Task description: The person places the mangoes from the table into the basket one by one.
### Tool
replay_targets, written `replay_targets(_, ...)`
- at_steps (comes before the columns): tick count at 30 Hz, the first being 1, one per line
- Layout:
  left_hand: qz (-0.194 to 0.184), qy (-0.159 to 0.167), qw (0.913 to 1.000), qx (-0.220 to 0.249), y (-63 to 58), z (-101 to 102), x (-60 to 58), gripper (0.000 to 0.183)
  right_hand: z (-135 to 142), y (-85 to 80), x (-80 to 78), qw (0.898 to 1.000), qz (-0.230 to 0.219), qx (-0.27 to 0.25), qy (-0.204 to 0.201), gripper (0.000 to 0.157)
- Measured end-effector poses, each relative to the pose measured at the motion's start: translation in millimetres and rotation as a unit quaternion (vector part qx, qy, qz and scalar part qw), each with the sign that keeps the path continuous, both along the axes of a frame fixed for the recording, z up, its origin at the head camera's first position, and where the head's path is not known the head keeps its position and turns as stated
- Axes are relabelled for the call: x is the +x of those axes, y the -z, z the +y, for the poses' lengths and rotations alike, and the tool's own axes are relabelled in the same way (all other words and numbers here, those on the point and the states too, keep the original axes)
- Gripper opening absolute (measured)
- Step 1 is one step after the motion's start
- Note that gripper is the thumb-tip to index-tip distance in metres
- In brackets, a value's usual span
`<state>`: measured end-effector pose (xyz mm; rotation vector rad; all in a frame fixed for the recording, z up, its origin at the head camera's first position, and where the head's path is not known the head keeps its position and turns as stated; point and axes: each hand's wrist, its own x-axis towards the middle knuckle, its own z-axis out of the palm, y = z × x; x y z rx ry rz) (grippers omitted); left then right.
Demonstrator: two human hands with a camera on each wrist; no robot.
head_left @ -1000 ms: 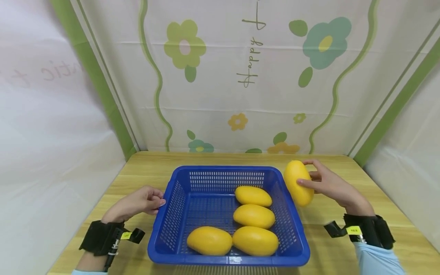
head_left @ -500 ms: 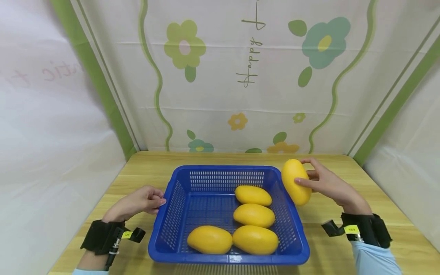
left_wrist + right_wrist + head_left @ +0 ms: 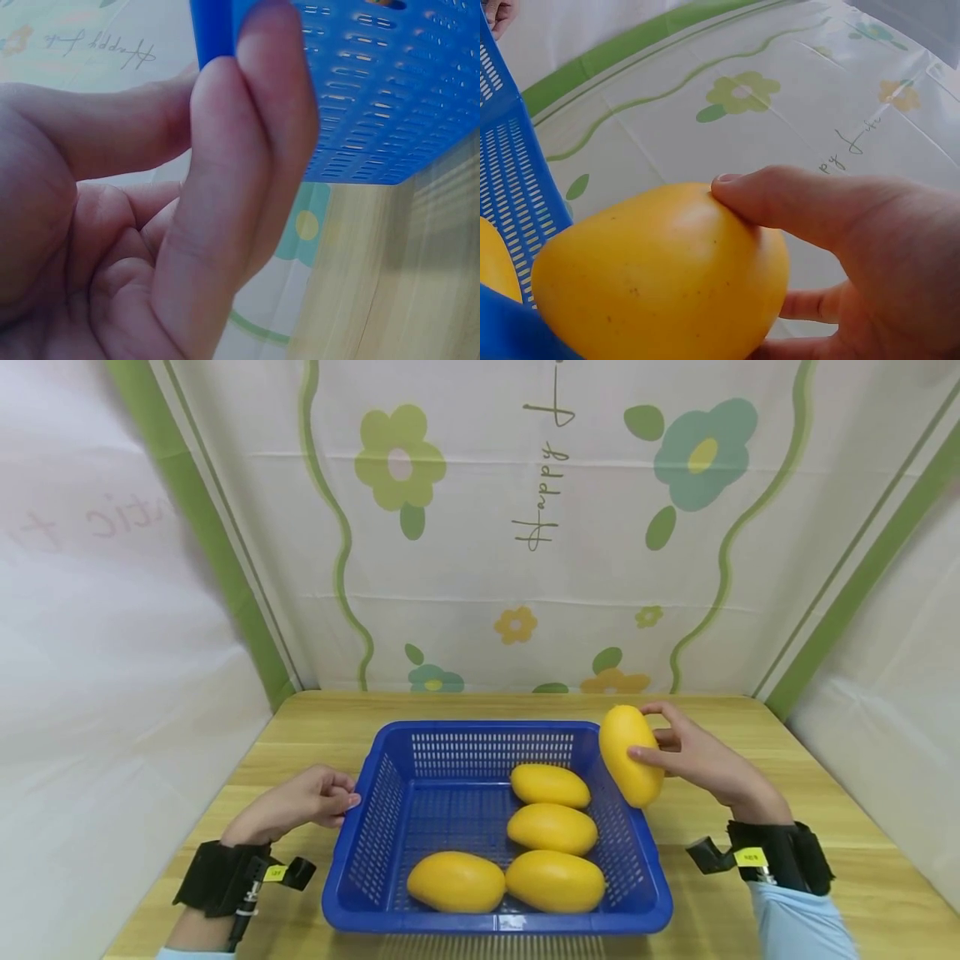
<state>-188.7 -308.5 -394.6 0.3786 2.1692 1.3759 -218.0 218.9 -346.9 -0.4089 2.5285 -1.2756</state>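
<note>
A blue perforated plastic basket (image 3: pixel 420 923) stands on the wooden table. My left hand (image 3: pixel 306 802) pinches its left rim between thumb and curled fingers; the left wrist view shows those fingers (image 3: pixel 225 172) against the blue edge. In my right hand (image 3: pixel 701 760) is a yellow mango (image 3: pixel 628 756), held tilted over the basket's right rim near the back corner. The right wrist view shows the thumb on the mango's (image 3: pixel 660 277) upper side. Inside the basket lie several more mangoes: one at the front left (image 3: pixel 456 882), and a column along the right with a mango (image 3: pixel 552 828) in its middle.
The wooden table (image 3: pixel 315 727) extends around the basket. Behind it hangs a white cloth (image 3: pixel 465 552) printed with flowers, and pale cloth walls close both sides. A black camera strap (image 3: pixel 780 858) is worn on each wrist.
My right hand has carried the mango leftward, from beside the basket to over its right rim. The left hand and the mangoes in the basket have stayed in place.
</note>
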Motion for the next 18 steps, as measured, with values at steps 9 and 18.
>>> replay_targets(9, 0.002, -0.002, 1.0000, -0.001, 0.8, -1, -0.4, 0.029, -7, 1.5, 0.3, 1.000, 0.002, -0.005, -0.007, 0.070)
replay_targets(18, 0.001, -0.005, 1.0000, -0.002, 0.8, -1, 0.1, 0.029, -11, 2.2, 0.6, 1.000, 0.007, 0.003, -0.015, 0.068)
